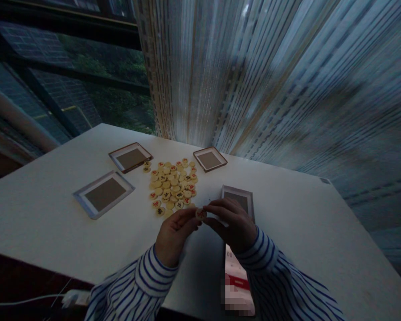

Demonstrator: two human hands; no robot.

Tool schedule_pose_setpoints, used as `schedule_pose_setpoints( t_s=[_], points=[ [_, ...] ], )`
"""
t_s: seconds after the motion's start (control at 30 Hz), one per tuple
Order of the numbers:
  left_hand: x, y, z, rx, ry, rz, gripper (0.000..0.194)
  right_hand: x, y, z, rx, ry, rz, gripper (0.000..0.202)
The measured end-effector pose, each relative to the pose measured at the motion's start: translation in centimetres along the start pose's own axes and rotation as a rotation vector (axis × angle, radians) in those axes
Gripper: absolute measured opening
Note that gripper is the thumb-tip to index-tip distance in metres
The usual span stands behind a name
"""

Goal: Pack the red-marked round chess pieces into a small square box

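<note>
Between my two hands I see a round wooden piece (201,214) with a red character, held just in front of the pile. My left hand (174,234) pinches its left side, and the fingertips of my right hand (232,223) grip its right edge. Beyond them, a loose pile of round pale pieces (174,183) lies on the white table (50,196); some show red or black characters, others look blank. A shallow tray (252,201) is partly hidden behind my right hand.
Three more shallow trays lie around the pile: one near left (87,213), one back left (112,156), one back right (224,161). A lit phone (235,263) lies beside my right forearm. Striped curtains (200,80) hang behind the table.
</note>
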State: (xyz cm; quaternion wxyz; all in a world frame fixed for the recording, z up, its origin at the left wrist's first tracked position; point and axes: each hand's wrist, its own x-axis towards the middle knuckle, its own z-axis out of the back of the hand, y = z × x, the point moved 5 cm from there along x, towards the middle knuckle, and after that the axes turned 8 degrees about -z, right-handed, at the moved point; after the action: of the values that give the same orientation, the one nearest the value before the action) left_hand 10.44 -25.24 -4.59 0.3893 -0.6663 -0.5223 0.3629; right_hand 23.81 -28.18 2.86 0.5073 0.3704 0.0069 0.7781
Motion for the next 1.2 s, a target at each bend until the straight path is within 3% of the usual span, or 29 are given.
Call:
schedule_pose_setpoints(
  t_s=[0.57, 0.93, 1.2],
  points=[
    [-0.4, -0.4, -0.6, 0.047, -0.033, -0.025, 0.026, -0.8, 0.1, 1.4, 0.056, -0.062, -0.026, 0.016],
    [-0.5, 0.1, -2.6, 0.080, 0.115, -0.009, 0.028, -1.7, -0.6, 2.8, 0.026, -0.029, -0.025, 0.018],
    [0.1, 0.2, -4.2, 0.139, 0.113, 0.011, 0.026, -2.6, -1.5, 3.7, 0.015, -0.055, -0.052, 0.020]
  ],
)
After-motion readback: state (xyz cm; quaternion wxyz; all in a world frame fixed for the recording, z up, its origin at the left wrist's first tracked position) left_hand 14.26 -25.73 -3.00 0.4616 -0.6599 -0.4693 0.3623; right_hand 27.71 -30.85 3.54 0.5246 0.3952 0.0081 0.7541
